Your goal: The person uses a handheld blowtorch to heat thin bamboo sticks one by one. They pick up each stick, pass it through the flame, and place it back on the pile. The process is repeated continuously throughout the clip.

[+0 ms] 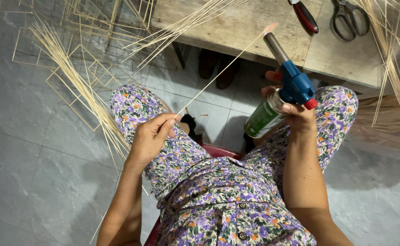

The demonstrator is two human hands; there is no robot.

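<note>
My left hand pinches the bamboo stick, tip up at one o'clock meeting the flame; right hand grips the torch. Best to keep the stick turning, heat brief.

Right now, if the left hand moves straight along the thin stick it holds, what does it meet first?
Probably the torch's flame: the left hand points its bamboo stick up-right at the nozzle tip. Before that the way looks free, though depth is unclear.

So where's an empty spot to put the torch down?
The bench is bare between the sticks and the red-handled tool. Grey floor left of the left hand is open too. The bench's right end, by the scissors, is crowded.
</note>
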